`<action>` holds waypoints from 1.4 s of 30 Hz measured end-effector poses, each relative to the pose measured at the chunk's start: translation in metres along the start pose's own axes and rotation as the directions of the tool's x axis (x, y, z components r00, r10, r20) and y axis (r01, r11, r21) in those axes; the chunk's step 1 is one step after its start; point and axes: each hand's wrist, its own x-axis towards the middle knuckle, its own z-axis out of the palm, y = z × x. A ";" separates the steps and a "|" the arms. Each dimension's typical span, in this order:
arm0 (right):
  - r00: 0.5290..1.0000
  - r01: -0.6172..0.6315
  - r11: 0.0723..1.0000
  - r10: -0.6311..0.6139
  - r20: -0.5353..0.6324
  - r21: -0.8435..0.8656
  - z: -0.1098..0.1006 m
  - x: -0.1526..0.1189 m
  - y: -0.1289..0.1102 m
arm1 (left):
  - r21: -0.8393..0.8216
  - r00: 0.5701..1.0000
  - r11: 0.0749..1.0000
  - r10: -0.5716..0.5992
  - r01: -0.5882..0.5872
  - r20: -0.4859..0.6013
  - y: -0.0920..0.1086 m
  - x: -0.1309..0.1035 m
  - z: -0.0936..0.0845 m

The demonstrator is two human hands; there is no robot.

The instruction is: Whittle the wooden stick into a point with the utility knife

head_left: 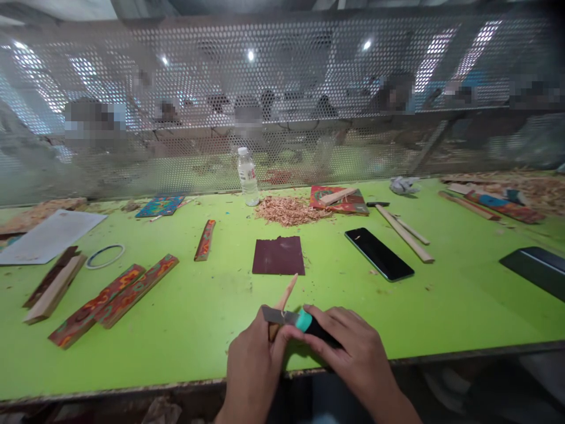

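Near the table's front edge, my left hand (256,356) is closed around a thin pointed wooden stick (288,291), its tip pointing away from me. My right hand (348,344) grips a knife (305,321) with a black and teal handle. The knife's flat grey blade lies across the stick, and my left thumb is by the blade's base. Just past the stick's tip lies a dark maroon sheet (278,256), which looks like sandpaper, with a ragged far edge. Part of the stick is hidden inside my left hand.
Wood shavings (286,211) are heaped beside a water bottle (249,176). A phone (379,254) and wooden strips (405,234) lie to the right. Painted wood pieces (136,291), a tape ring (105,257) and white paper (53,235) are left. A perforated metal screen (282,70) bounds the green table (176,347).
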 end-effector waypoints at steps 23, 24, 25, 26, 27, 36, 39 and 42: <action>0.991 -0.072 0.997 0.073 -0.109 0.017 0.005 -0.005 0.005 | -0.036 1.000 0.999 -0.014 0.014 0.002 0.000 0.001 -0.001; 0.990 -0.075 0.997 0.076 -0.115 0.017 0.005 -0.005 0.005 | -0.027 1.000 1.000 -0.012 0.011 -0.002 -0.001 0.002 -0.001; 0.989 -0.078 0.997 0.079 -0.123 0.016 0.005 -0.005 0.004 | -0.018 1.000 1.000 -0.011 0.011 -0.005 -0.001 0.002 0.000; 0.988 -0.081 0.997 0.082 -0.132 0.016 0.005 -0.004 0.004 | -0.010 1.000 1.000 -0.011 0.011 -0.008 -0.001 0.003 0.000; 0.986 -0.084 0.996 0.085 -0.143 0.015 0.005 -0.004 0.004 | -0.003 1.000 1.000 -0.012 0.012 -0.009 -0.001 0.003 0.000; 0.957 -0.136 0.989 0.147 -0.248 0.062 0.002 -0.006 0.006 | 0.039 1.000 0.999 -0.025 0.025 -0.016 -0.004 0.003 0.003; 0.955 -0.149 0.986 0.163 -0.249 0.074 0.002 -0.006 0.007 | 0.027 1.000 0.999 -0.030 0.030 -0.010 -0.003 0.003 0.003; 0.957 -0.152 0.986 0.165 -0.239 0.075 0.002 -0.006 0.007 | -0.012 1.000 1.000 -0.023 0.023 0.004 -0.002 0.002 0.000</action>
